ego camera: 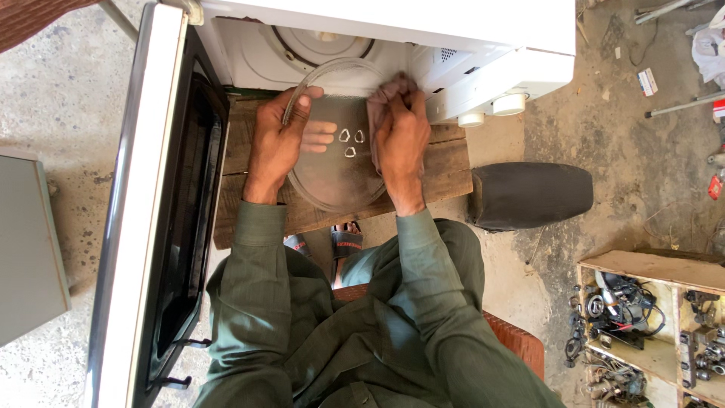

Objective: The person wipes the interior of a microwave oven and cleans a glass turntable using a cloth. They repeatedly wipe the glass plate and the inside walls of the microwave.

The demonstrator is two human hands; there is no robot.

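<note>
A round clear glass turntable plate [340,177] with three small triangular lugs near its middle is held over a wooden table [449,170]. My left hand [278,140] grips the plate's left rim, fingers showing through the glass. My right hand [400,136] presses a pinkish cloth [387,94] against the plate's right side. Just behind the plate stands a white microwave oven [483,57] with its cavity open.
The oven's door [155,211] hangs open to the left, reaching far toward me. A dark padded stool [529,195] stands to the right. A wooden box of metal parts [649,317] sits at lower right. A grey box [26,242] is on the left floor.
</note>
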